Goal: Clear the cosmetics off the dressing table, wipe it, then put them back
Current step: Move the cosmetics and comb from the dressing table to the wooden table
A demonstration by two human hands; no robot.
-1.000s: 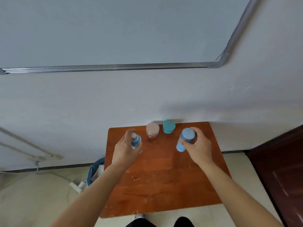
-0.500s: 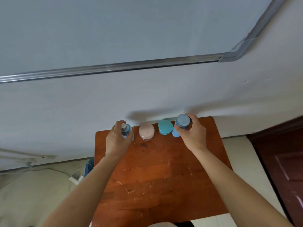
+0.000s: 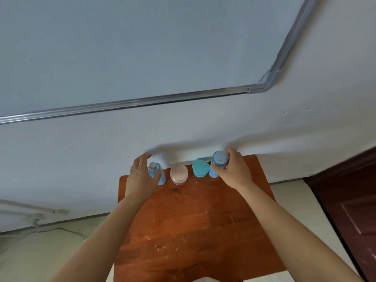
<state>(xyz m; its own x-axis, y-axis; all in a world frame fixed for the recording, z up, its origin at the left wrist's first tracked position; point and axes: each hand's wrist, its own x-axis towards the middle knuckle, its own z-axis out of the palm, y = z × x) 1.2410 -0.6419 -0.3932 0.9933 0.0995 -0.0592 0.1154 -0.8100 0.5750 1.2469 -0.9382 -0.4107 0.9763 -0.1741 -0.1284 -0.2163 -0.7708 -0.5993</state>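
Note:
Four cosmetics stand in a row along the far edge of the reddish wooden table (image 3: 195, 224), against the wall. From left: a light blue spray bottle (image 3: 157, 173), a pink jar (image 3: 179, 173), a teal jar (image 3: 200, 167), and a blue capped bottle (image 3: 218, 162). My left hand (image 3: 140, 179) is beside the spray bottle with fingers spread, thumb still near its side. My right hand (image 3: 234, 169) wraps the blue capped bottle, which stands on the table next to the teal jar.
A white wall (image 3: 203, 127) rises right behind the row, with a framed board (image 3: 142, 47) above. A dark brown door (image 3: 350, 204) is at the right. Pale floor (image 3: 40, 253) lies left of the table.
Both hands carried their bottles to the back of the table and set them in the row. My left hand has opened off the spray bottle; the right still grips the blue capped bottle.

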